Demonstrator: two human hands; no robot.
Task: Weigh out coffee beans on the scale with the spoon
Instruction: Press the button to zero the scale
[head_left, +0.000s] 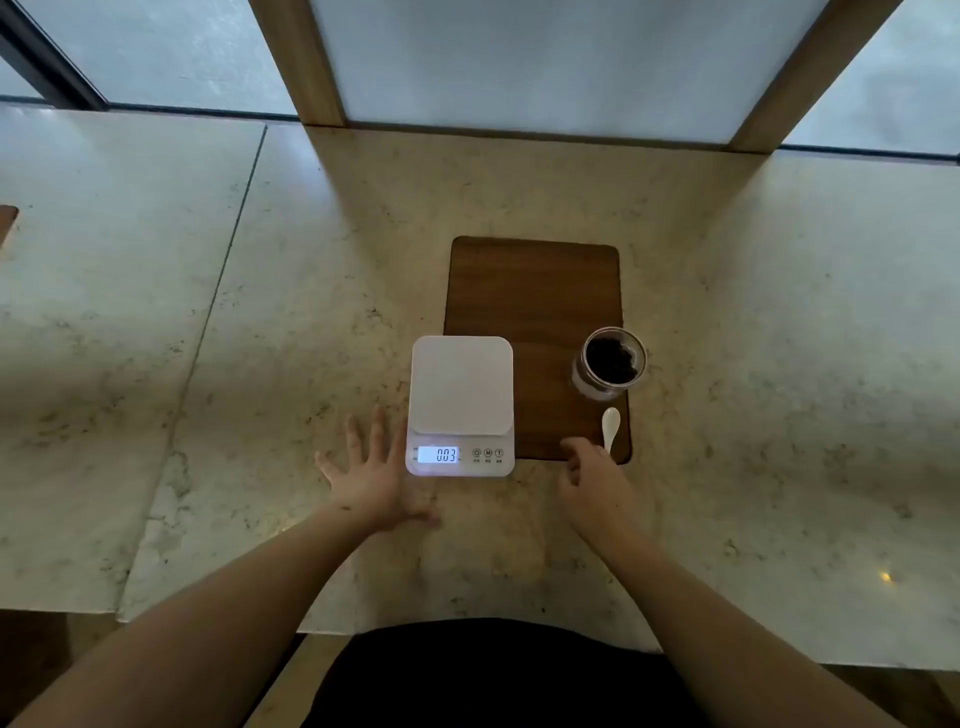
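Scale (461, 405) is sitting on the marble tabletop (260, 312), its right half overlapping the wooden board (535, 291). The display faces the person and is reading 003; the platform is bare. No beans weighed yet.

Left hand (376, 480) is lying flat on the tabletop just beside the scale's left edge, fingers spread and straight, holding nothing. Judgement: it is bracing the scale or simply resting.

Right hand (597, 483) is hovering at the board's near right corner, fingers loosely curled, next to the handle end of the white spoon (610, 426). Whether that grip is already touching the handle, I cannot tell.

Spoon is lying on the board, long axis running near-to-far, bowl pointing away toward the glass jar (612, 364) of coffee beans (610, 358). Jar is standing upright and open just beyond the bowl, so a scoop needs little travel.
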